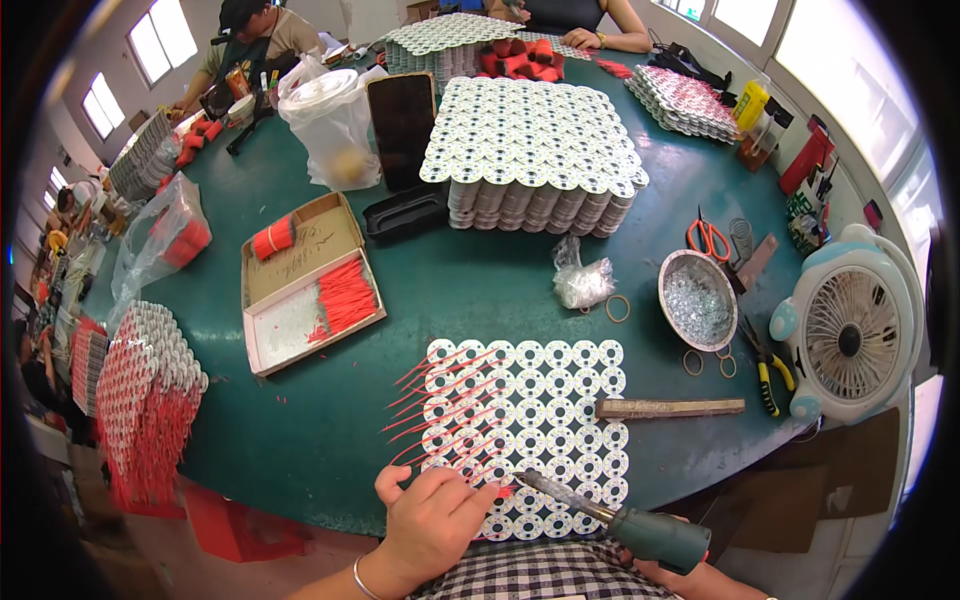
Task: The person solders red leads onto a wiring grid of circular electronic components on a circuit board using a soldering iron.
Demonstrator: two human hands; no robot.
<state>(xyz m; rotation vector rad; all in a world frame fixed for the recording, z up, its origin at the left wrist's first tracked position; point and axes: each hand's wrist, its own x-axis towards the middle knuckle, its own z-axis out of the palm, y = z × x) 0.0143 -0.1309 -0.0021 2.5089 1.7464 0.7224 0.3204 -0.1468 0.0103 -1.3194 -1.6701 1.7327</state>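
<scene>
A sheet of round white circuit boards (586, 438) joined in rows lies flat in front of me. Thin red wires (440, 386) stand slantwise from its left columns. My left hand (432, 518) is closed over the sheet's lower left, pinching red wires (506, 491) whose ends show at the fingertips. My right hand (652, 570), partly hidden, is wrapped round the green handle of a soldering iron (655, 538). The iron's tip points left and meets the boards close to my left fingertips; whether it touches a wire is too small to tell.
A wooden bar (670, 408) overlaps the sheet's right edge. Beyond are a bowl of shiny bits (697, 300), pliers (768, 374), a fan (850, 330), a cardboard box of red wires (300, 330), and a tall board stack (535, 140). Wired boards (150, 390) hang at left. Two people sit across.
</scene>
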